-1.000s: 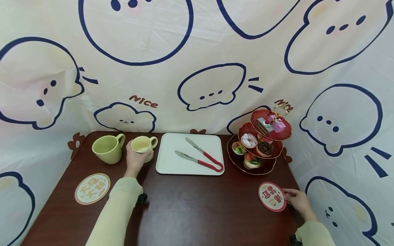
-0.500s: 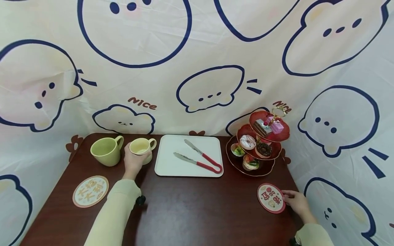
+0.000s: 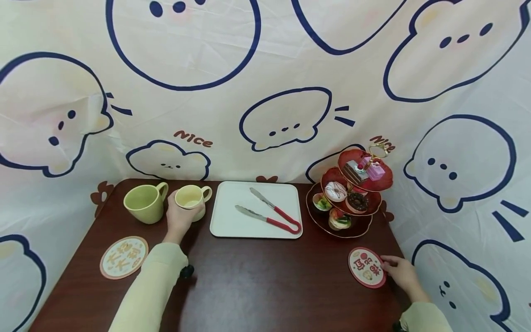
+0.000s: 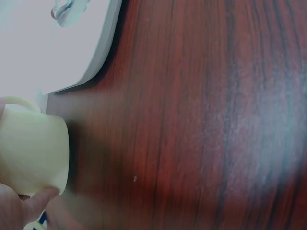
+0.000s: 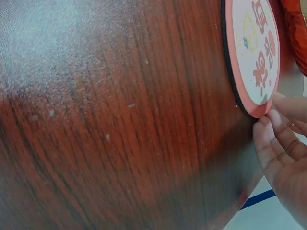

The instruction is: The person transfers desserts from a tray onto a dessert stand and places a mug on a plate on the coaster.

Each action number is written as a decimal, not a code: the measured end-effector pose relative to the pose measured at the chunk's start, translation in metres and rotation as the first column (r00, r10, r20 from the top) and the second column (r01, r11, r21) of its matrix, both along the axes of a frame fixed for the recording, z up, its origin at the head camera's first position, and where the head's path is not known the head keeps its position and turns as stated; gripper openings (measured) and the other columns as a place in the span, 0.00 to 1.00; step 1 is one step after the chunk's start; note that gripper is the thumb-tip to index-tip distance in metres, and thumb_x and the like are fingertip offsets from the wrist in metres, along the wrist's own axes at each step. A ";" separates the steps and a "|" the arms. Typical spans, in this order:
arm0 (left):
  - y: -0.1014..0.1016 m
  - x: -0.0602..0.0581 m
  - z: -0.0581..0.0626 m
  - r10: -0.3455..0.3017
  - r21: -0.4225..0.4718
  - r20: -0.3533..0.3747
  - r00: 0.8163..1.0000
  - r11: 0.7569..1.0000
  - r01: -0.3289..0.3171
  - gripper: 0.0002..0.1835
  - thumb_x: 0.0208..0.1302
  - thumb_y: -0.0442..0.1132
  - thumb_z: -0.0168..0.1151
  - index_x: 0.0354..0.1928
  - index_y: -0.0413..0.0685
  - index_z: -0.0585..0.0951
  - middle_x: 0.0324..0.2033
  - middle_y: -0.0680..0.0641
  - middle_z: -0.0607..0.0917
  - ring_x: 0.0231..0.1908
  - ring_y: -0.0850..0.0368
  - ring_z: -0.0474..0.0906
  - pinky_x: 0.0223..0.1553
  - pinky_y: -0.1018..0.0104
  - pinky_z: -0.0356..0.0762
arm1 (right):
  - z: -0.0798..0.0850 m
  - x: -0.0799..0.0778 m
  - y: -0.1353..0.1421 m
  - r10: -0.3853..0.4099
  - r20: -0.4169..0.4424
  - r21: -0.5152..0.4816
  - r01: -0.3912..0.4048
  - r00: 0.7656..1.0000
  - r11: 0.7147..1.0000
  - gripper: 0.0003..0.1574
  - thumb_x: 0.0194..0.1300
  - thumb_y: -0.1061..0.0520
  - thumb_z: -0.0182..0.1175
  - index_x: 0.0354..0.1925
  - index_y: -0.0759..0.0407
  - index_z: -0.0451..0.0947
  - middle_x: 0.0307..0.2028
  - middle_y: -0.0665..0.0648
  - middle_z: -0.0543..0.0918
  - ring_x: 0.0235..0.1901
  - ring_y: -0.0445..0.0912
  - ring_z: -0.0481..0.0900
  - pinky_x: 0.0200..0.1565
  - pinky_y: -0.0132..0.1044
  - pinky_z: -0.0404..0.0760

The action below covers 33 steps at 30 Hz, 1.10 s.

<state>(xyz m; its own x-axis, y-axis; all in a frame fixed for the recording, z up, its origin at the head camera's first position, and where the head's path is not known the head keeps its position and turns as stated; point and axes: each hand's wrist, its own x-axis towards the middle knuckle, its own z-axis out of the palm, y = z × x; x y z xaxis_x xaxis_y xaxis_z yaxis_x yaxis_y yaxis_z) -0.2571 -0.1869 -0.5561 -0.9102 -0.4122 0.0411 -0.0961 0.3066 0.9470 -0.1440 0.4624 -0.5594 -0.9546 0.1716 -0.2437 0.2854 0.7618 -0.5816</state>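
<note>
My left hand [image 3: 179, 220] grips a small pale yellow mug [image 3: 191, 196] at the back left, its handle turned to the right. In the left wrist view the thumb and fingers wrap the yellow mug [image 4: 34, 148], and part of its side is hidden. A larger green mug [image 3: 144, 205] stands just left of that hand. Near the right table edge, my right hand [image 3: 401, 273] pinches the rim of a round coaster [image 3: 367, 268] with a pink-red border and red lettering. The right wrist view shows fingertips at the edge of the coaster [image 5: 254, 57].
A white tray [image 3: 226, 216] at the back middle bears red-handled tongs [image 3: 286, 223]. Right of it stands a three-tier red stand [image 3: 315, 219] with toy cakes and donuts. Another round coaster [image 3: 124, 258] lies at the left. A printed cloth [image 3: 282, 55] hangs behind the table.
</note>
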 end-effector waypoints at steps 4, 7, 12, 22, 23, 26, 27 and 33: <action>-0.002 0.002 0.006 -0.008 -0.006 -0.015 1.000 1.000 0.008 0.52 0.51 0.35 0.80 0.74 0.39 0.59 0.67 0.34 0.70 0.67 0.39 0.66 0.68 0.45 0.62 | 0.003 -0.003 -0.001 0.000 0.019 0.033 0.000 1.000 0.999 0.24 0.73 0.59 0.58 0.59 0.77 0.76 0.52 0.78 0.80 0.51 0.67 0.79 0.51 0.60 0.80; -0.003 0.003 0.008 -0.017 -0.014 -0.021 1.000 1.000 0.017 0.52 0.50 0.35 0.81 0.74 0.38 0.59 0.67 0.34 0.70 0.66 0.39 0.66 0.68 0.45 0.61 | 0.005 -0.004 -0.002 -0.006 0.027 0.042 0.005 1.000 0.999 0.26 0.74 0.57 0.58 0.60 0.76 0.75 0.59 0.80 0.75 0.60 0.73 0.71 0.57 0.67 0.72; -0.005 0.004 0.010 -0.040 -0.027 -0.030 0.999 0.999 0.039 0.52 0.50 0.35 0.81 0.73 0.38 0.60 0.66 0.34 0.70 0.66 0.39 0.67 0.68 0.46 0.61 | 0.009 -0.004 -0.005 0.031 0.010 0.059 -0.032 0.999 0.998 0.26 0.73 0.57 0.58 0.61 0.75 0.76 0.60 0.80 0.74 0.62 0.75 0.68 0.60 0.69 0.69; -0.010 0.010 0.013 -0.063 -0.048 -0.028 0.998 0.997 0.061 0.52 0.50 0.36 0.81 0.74 0.38 0.60 0.66 0.35 0.70 0.65 0.40 0.67 0.68 0.46 0.62 | 0.020 -0.006 -0.017 0.122 0.014 0.025 -0.122 0.992 0.992 0.26 0.73 0.55 0.61 0.60 0.73 0.77 0.56 0.76 0.79 0.56 0.69 0.77 0.53 0.63 0.78; -0.010 0.010 0.014 -0.064 -0.050 -0.028 0.998 0.997 0.062 0.52 0.50 0.36 0.81 0.74 0.38 0.60 0.66 0.35 0.70 0.65 0.40 0.67 0.68 0.46 0.62 | 0.021 -0.006 -0.019 0.136 0.017 0.024 -0.137 0.991 0.990 0.27 0.73 0.54 0.61 0.61 0.73 0.77 0.56 0.75 0.80 0.56 0.69 0.78 0.53 0.63 0.78; -0.011 0.012 0.017 -0.071 -0.051 -0.025 0.997 0.996 0.069 0.52 0.51 0.36 0.80 0.74 0.38 0.59 0.67 0.34 0.70 0.66 0.39 0.67 0.68 0.45 0.61 | 0.024 -0.007 -0.025 0.169 0.025 0.019 -0.169 0.985 0.985 0.27 0.73 0.53 0.62 0.61 0.71 0.78 0.53 0.72 0.83 0.52 0.65 0.81 0.49 0.58 0.81; -0.011 0.013 0.018 -0.073 -0.049 -0.024 0.997 0.996 0.072 0.52 0.51 0.36 0.80 0.74 0.38 0.59 0.67 0.34 0.70 0.66 0.39 0.67 0.68 0.45 0.61 | 0.025 -0.008 -0.027 0.177 0.024 0.011 -0.178 0.984 0.984 0.27 0.72 0.53 0.62 0.61 0.71 0.78 0.52 0.71 0.84 0.50 0.63 0.83 0.47 0.56 0.83; -0.010 0.017 0.023 -0.092 -0.042 -0.019 0.996 0.995 0.091 0.53 0.51 0.36 0.81 0.74 0.37 0.58 0.67 0.33 0.69 0.66 0.38 0.66 0.69 0.45 0.61 | 0.032 -0.010 -0.043 0.213 0.012 -0.045 -0.212 0.977 0.976 0.27 0.71 0.55 0.65 0.61 0.70 0.79 0.48 0.66 0.87 0.42 0.52 0.86 0.37 0.40 0.82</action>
<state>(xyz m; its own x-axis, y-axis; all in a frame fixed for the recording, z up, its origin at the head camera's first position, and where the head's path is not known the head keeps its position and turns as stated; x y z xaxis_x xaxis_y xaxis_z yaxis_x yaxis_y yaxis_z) -0.2404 -0.1973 -0.5330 -0.9429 -0.3244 0.0756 -0.0461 0.3518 0.9349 -0.1535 0.4198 -0.5275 -0.9638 -0.0457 -0.2627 0.1298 0.7801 -0.6120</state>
